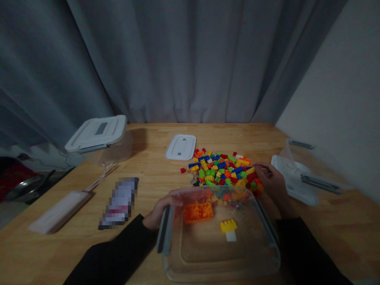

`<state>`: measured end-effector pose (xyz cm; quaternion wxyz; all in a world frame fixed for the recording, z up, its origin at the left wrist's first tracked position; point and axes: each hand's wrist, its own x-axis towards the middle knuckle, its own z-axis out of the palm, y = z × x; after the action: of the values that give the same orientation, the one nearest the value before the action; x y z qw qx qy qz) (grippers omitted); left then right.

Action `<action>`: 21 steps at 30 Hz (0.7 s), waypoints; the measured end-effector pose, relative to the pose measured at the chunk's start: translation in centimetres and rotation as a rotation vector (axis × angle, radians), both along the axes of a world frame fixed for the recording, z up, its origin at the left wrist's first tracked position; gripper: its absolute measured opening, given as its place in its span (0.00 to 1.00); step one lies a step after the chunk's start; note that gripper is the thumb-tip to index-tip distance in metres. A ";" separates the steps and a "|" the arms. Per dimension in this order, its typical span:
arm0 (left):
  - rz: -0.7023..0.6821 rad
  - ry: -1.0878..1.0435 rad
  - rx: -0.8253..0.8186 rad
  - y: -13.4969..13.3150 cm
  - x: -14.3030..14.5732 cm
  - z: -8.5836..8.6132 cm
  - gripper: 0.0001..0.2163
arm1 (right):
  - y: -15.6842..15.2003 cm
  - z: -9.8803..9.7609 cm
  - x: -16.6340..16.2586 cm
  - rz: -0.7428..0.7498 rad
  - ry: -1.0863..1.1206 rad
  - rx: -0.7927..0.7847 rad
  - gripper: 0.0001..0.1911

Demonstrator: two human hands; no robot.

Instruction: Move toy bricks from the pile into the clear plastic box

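Observation:
A clear plastic box (268, 253) stands at the near edge of the wooden table, tipped slightly. Inside it lie an orange plate (198, 211), a yellow brick (228, 225) and a white brick (230, 236). My left hand (162, 209) grips the box's left rim by its grey latch (164, 233). Beyond the box spreads a pile of small coloured bricks (221, 170). My right hand (271, 180) rests against the pile's right edge, fingers curled at the bricks; whether it holds one is hidden.
A small white lid (181, 147) lies beyond the pile. A lidded box (99, 136) stands at the back left, another white lid (297, 180) at the right. A flat white case (59, 211), chopsticks (99, 180) and a blurred packet (120, 202) lie to the left.

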<state>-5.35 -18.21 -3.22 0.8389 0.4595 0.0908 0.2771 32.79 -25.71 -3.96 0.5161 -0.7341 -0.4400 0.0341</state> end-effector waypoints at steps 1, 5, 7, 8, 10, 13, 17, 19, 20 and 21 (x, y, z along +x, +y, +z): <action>-0.002 0.002 0.004 0.0 0.0 0.1 0.33 | 0.0 -0.1 0.3 -0.003 -0.018 -0.018 0.21; -0.032 0.012 0.017 0.0 0.0 0.4 0.33 | 0.1 -0.7 1.3 0.026 -0.055 -0.093 0.22; -0.037 0.013 0.022 0.0 0.0 0.5 0.34 | 0.1 -1.1 1.7 0.061 -0.087 -0.139 0.21; -0.032 0.011 0.023 0.0 0.0 0.4 0.34 | 0.1 -1.2 1.9 0.076 -0.103 -0.162 0.21; -0.018 -0.002 0.022 0.0 0.1 0.3 0.33 | 0.0 -1.5 2.2 0.107 -0.130 -0.195 0.20; -0.006 -0.017 0.013 -0.1 0.2 0.1 0.33 | -0.1 -1.7 2.5 0.163 -0.153 -0.208 0.19; -0.018 -0.015 0.009 0.0 0.1 0.1 0.31 | -0.1 -1.7 2.6 0.207 -0.181 -0.225 0.18; -0.017 -0.010 0.013 0.0 0.1 0.1 0.32 | -0.2 -1.7 2.6 0.201 -0.199 -0.234 0.17; -0.014 -0.007 0.015 0.0 0.0 0.0 0.32 | -0.2 -1.7 2.5 0.198 -0.208 -0.237 0.17; -0.013 -0.003 0.017 0.1 0.0 0.0 0.32 | -0.2 -1.6 2.5 0.194 -0.217 -0.236 0.17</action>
<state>-5.33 -18.14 -3.21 0.8370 0.4666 0.0841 0.2733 35.31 -25.91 -5.60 0.3703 -0.7430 -0.5548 0.0557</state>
